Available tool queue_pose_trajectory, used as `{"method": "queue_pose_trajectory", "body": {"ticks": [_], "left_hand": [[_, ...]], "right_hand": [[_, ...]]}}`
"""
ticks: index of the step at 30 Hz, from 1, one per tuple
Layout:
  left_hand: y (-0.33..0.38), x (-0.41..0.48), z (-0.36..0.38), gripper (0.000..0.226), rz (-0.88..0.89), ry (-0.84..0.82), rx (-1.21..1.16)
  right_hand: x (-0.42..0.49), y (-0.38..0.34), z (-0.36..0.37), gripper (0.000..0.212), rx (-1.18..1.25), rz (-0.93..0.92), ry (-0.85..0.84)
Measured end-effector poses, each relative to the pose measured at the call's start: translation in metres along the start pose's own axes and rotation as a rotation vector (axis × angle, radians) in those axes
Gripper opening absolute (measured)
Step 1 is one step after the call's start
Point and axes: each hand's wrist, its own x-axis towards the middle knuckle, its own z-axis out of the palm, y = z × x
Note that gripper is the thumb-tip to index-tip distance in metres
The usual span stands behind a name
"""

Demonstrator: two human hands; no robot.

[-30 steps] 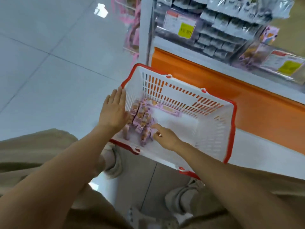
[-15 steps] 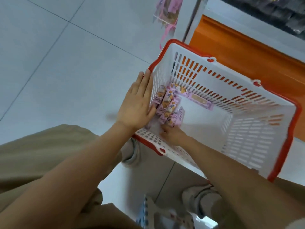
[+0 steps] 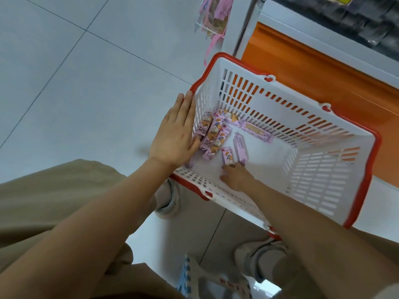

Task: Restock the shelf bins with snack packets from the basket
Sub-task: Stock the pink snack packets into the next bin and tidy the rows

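Snack packets [image 3: 212, 134] beside left hand [image 3: 174, 137]

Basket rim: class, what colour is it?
The rim is red; the head view shows it best.

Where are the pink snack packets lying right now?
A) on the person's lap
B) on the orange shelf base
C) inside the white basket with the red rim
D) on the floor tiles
C: the pink snack packets lie on the bottom of the basket, next to the left hand.
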Motion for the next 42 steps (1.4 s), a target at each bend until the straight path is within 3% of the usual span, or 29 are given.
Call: {"method": "queue_pose_trajectory", "body": {"ticks": [7,12,18,23,30,37,42], "left_hand": [[0.001,0.000,-0.001,0.079,0.006,0.014,-0.001],[0.006,0.001,-0.007,0.081,0.000,-0.024,0.047],[0.036,0.008,-0.031,0.079,-0.110,-0.068,0.100],[0.106,0.020,-0.078,0.066,0.226,0.225,0.068],[0.222,0.057,-0.154,0.064,0.513,0.428,0.035],[0.248,0.093,-0.184,0.076,0.508,0.399,0.160],[0.247,0.112,-0.178,0.080,0.478,0.411,0.168]], "right_hand": [[-0.020,0.010,-0.018,0.028,0.155,0.008,0.221],[-0.069,0.027,-0.049,0.025,0.290,-0.112,0.323],[-0.149,0.046,-0.089,0.028,0.418,-0.257,0.619],[-0.220,0.072,-0.114,0.031,0.502,-0.365,0.895],[-0.315,0.109,-0.156,0.033,0.519,-0.326,1.211],[-0.340,0.144,-0.231,0.033,0.496,-0.233,1.452],[-0.308,0.163,-0.283,0.035,0.461,-0.027,1.436]]}}
